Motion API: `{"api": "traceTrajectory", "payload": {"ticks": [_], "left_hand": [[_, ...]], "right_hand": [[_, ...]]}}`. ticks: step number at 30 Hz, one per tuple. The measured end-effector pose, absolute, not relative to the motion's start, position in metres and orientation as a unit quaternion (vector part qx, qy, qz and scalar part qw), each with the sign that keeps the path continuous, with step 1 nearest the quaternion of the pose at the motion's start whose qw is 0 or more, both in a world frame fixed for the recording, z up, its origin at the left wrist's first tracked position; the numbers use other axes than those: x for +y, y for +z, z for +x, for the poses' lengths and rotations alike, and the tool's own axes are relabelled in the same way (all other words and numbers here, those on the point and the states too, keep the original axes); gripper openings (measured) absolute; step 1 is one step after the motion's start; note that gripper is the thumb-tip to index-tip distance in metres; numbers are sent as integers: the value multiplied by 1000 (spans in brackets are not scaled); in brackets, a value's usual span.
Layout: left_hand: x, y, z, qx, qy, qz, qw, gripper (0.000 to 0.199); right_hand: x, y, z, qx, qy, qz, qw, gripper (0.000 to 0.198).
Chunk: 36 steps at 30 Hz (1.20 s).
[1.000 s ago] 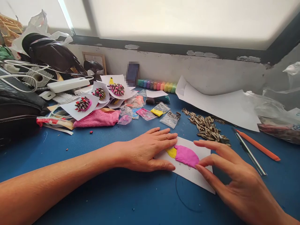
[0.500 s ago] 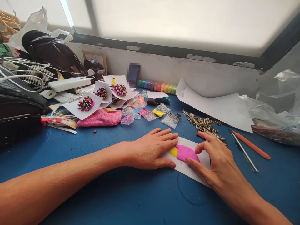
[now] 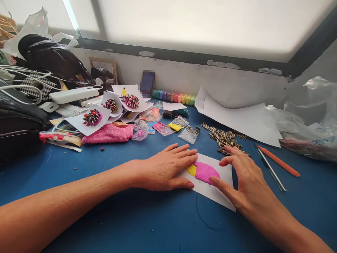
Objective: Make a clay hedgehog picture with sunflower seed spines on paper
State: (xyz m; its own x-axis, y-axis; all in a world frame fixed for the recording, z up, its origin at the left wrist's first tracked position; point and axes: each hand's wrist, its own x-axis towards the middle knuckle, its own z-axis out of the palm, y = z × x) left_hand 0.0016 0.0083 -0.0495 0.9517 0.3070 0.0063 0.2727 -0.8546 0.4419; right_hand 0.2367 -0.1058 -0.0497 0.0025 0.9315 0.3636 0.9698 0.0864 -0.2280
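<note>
A white paper card [image 3: 223, 172] lies on the blue table [image 3: 131, 221] with a flat pink clay shape [image 3: 206, 171] and a small yellow clay piece [image 3: 191, 169] stuck on it. My left hand [image 3: 165, 168] lies flat on the card's left end, fingers together beside the yellow piece. My right hand [image 3: 243, 179] rests on the card's right side, thumb touching the pink clay's lower right edge, fingers spread above it. Neither hand holds anything.
A pile of striped sunflower seeds [image 3: 223, 138] lies just behind the card. An orange pencil [image 3: 279, 161] and a metal pen [image 3: 270, 168] lie to the right. Finished seed-covered clay figures on paper [image 3: 92, 117], small clay packets [image 3: 179, 123], a pink cloth [image 3: 110, 133] and bags crowd the left.
My right hand has slid forward and left over the card, its thumb moving along the pink clay's right edge. My left hand has stayed pressed flat on the card.
</note>
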Motion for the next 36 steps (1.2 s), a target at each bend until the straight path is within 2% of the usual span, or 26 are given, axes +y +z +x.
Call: {"api": "traceTrajectory", "payload": {"ticks": [6, 12, 20, 25, 30, 36], "left_hand": [[10, -50, 1, 150, 30, 965, 214, 74], [9, -49, 1, 152, 28, 966, 208, 75], [7, -47, 2, 157, 39, 960, 227, 72], [6, -50, 5, 162, 122, 946, 252, 53], [12, -61, 9, 167, 204, 934, 243, 37], [17, -70, 11, 194, 236, 922, 237, 45]], "right_hand": [[-108, -53, 234, -715, -65, -663, 212, 49], [-109, -41, 245, -737, -170, -619, 213, 29], [-121, -48, 235, -792, -288, -533, 79, 48], [-120, -45, 234, -782, -335, -519, 77, 53], [-118, -48, 232, -792, -303, -519, 107, 50], [-112, -47, 236, -777, -177, -583, 158, 40]]}}
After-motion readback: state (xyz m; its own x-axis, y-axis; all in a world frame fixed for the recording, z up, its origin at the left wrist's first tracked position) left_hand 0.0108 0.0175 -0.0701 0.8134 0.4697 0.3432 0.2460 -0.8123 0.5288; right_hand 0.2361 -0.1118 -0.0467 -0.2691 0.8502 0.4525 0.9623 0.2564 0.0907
